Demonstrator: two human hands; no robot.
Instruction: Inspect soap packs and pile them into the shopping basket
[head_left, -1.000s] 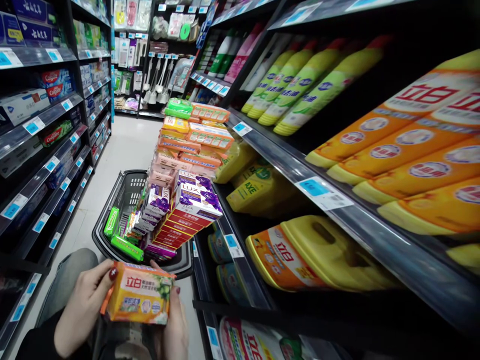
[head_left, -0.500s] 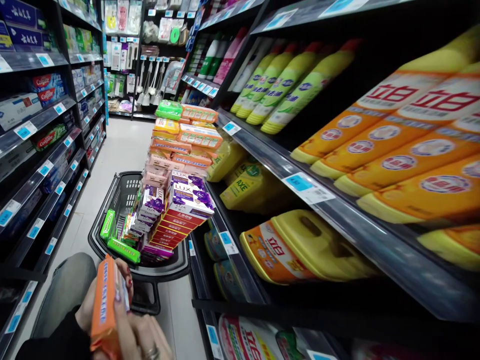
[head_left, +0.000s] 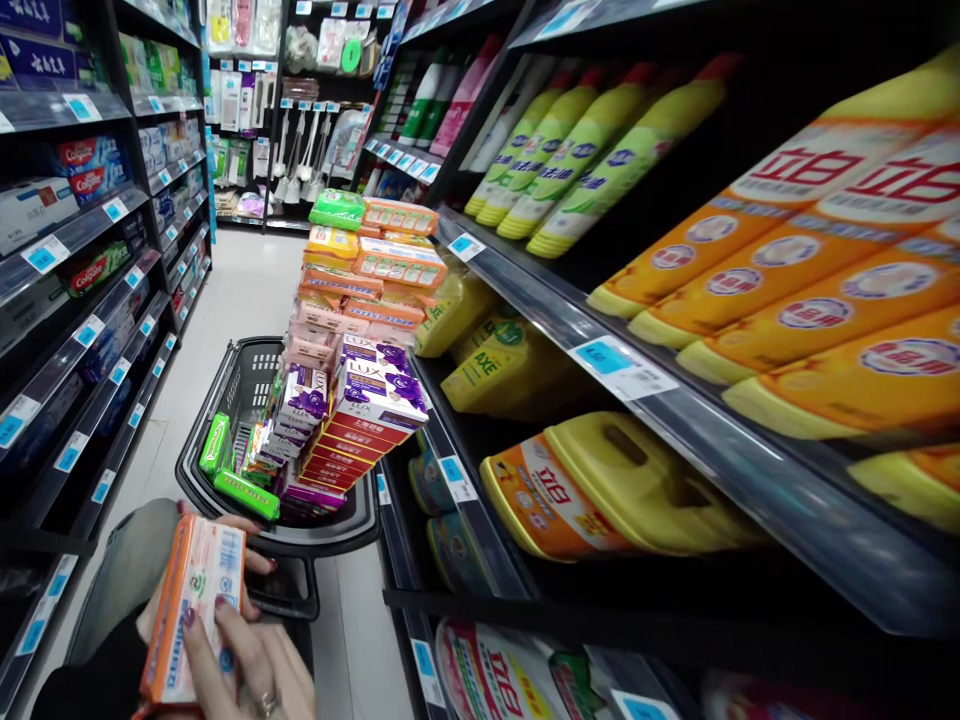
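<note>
Low at the left of the head view, I hold an orange-and-white wrapped soap pack [head_left: 201, 570] tilted, its printed white face towards me. My left hand [head_left: 259, 562] is wrapped around it from behind, with fingertips showing past its right edge. My right hand [head_left: 259, 660], a ring on one finger, grips the near part with fingers lying on the white face. Just beyond is a black shopping basket [head_left: 367, 525], holding purple-and-white LUX boxes [head_left: 379, 385], green packets [head_left: 246, 495] and a tall stack of orange and pink soap packs [head_left: 401, 262].
Shelves of orange detergent bottles [head_left: 712, 290] and a yellow jug [head_left: 600, 490] rise close on the right, their shelf edge [head_left: 630, 370] jutting out. Toothpaste shelves [head_left: 90, 180] line the left. The pale floor [head_left: 232, 270] runs to a back rack. My knee [head_left: 124, 550] is beside the basket.
The soap pack has turned from its orange edge to show its white face, and has shifted slightly left. My right fingers now lie across that face. The view has shifted slightly.
</note>
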